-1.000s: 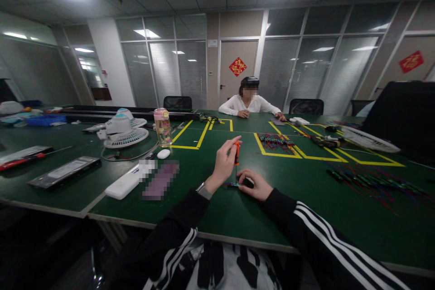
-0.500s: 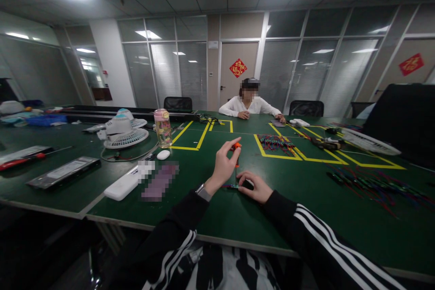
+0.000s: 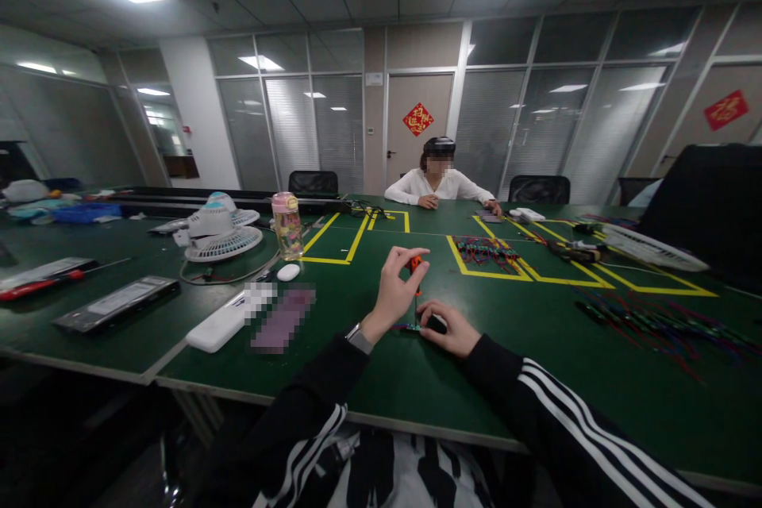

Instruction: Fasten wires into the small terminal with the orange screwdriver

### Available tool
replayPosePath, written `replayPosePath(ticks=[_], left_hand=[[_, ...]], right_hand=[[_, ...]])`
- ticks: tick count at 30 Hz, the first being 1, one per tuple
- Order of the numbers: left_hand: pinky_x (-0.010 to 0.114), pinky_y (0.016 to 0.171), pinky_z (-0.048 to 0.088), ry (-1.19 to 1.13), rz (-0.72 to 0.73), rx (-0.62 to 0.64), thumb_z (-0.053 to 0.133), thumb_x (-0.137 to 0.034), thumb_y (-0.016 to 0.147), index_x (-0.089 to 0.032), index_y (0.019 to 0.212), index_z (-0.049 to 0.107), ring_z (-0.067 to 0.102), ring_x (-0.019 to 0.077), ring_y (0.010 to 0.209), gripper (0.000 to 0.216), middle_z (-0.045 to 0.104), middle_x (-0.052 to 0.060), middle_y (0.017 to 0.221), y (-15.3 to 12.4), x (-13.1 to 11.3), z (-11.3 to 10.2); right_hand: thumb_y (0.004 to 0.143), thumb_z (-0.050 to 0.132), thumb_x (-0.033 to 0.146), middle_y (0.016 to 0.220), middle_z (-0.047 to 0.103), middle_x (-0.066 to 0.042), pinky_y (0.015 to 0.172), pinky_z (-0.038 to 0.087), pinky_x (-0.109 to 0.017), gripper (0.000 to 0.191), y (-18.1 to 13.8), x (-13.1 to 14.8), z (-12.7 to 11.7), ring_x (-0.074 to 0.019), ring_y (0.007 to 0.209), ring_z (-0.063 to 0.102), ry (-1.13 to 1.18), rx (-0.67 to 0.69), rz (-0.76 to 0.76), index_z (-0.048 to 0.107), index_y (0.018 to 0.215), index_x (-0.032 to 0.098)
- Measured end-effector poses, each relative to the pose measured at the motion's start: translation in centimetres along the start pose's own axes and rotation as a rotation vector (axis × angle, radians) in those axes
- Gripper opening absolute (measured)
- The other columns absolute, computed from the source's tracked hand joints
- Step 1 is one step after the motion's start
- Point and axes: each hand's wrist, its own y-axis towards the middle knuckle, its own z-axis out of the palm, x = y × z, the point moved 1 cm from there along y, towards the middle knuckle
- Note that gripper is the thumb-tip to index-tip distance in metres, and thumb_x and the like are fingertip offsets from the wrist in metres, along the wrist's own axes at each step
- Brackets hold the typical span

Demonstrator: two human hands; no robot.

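Observation:
My left hand [image 3: 396, 291] pinches the orange handle of a small screwdriver [image 3: 415, 268] that stands upright, its thin shaft pointing down onto a small dark part [image 3: 429, 325] on the green table [image 3: 369, 365]. My right hand [image 3: 449, 328] lies low on the table with its fingers curled over that part, pressing it down. Short coloured wires stick out from under the right hand towards the left. Both sleeves are black with white stripes.
A white box [image 3: 215, 327] and a blurred purple item [image 3: 281, 320] lie to the left. Farther left are a small white fan [image 3: 220, 232], a pink bottle [image 3: 286, 225] and flat devices. Yellow-taped squares hold coloured wires [image 3: 486, 250]. A person in white [image 3: 437, 181] sits across.
The left hand's fingers have shifted on the screwdriver handle, the thumb and forefinger closing more round it. The right hand has stayed on the part. The view has drifted slightly.

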Motion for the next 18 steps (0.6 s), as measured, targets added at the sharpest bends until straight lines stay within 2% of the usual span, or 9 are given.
replayPosePath(ticks=[5, 7, 11, 13, 16, 18], left_hand=[[0.029, 0.093, 0.043, -0.097, -0.009, 0.046, 0.039, -0.025, 0.098, -0.023, 0.124, 0.059, 0.058, 0.0155, 0.104, 0.033, 0.062, 0.005, 0.112, 0.07, 0.12, 0.1], [0.028, 0.09, 0.045, -0.096, -0.023, 0.027, 0.044, -0.025, 0.096, -0.021, 0.125, 0.058, 0.059, 0.0154, 0.1, 0.032, 0.064, 0.005, 0.108, 0.11, 0.22, 0.09], [0.027, 0.083, 0.046, 0.004, -0.004, -0.032, 0.056, -0.028, 0.09, -0.021, 0.111, 0.067, 0.057, 0.0142, 0.088, 0.025, 0.059, 0.004, 0.096, 0.14, 0.18, -0.08], [0.027, 0.086, 0.045, 0.007, -0.002, -0.016, 0.052, -0.029, 0.092, -0.022, 0.111, 0.067, 0.057, 0.0144, 0.091, 0.025, 0.058, 0.004, 0.1, 0.15, 0.1, -0.11], [0.028, 0.091, 0.044, -0.072, -0.013, 0.048, 0.04, -0.025, 0.097, -0.022, 0.123, 0.06, 0.058, 0.0148, 0.1, 0.033, 0.062, 0.006, 0.11, 0.17, 0.04, -0.03], [0.027, 0.088, 0.045, -0.083, -0.019, 0.047, 0.043, -0.024, 0.096, -0.021, 0.126, 0.058, 0.059, 0.0143, 0.096, 0.033, 0.064, 0.005, 0.106, 0.16, 0.01, 0.01]], right_hand=[[0.073, 0.065, 0.016, 0.101, 0.065, -0.01, 0.087, 0.05, -0.039, 0.006, -0.02, -0.03, -0.01, -0.0219, 0.093, 0.064, 0.001, -0.002, -0.006, 0.06, 0.076, 0.018], [0.072, 0.065, 0.015, 0.101, 0.065, -0.01, 0.088, 0.049, -0.039, 0.007, -0.03, -0.05, -0.03, -0.0219, 0.094, 0.064, 0.002, 0.0, -0.006, 0.06, 0.076, 0.018], [0.071, 0.064, 0.013, 0.102, 0.065, -0.01, 0.089, 0.049, -0.039, 0.009, -0.03, 0.0, -0.04, -0.0224, 0.095, 0.064, 0.004, 0.002, -0.007, 0.059, 0.076, 0.019], [0.072, 0.064, 0.013, 0.102, 0.065, -0.01, 0.089, 0.049, -0.039, 0.008, -0.03, 0.05, -0.05, -0.0227, 0.095, 0.064, 0.005, -0.001, -0.006, 0.059, 0.076, 0.019], [0.072, 0.064, 0.015, 0.1, 0.065, -0.009, 0.088, 0.049, -0.039, 0.007, -0.03, 0.1, -0.06, -0.0226, 0.095, 0.064, 0.008, -0.005, -0.007, 0.059, 0.075, 0.019], [0.072, 0.064, 0.016, 0.101, 0.065, -0.009, 0.088, 0.049, -0.039, 0.007, -0.03, 0.13, -0.08, -0.0226, 0.094, 0.064, 0.007, -0.002, -0.008, 0.059, 0.076, 0.019]])
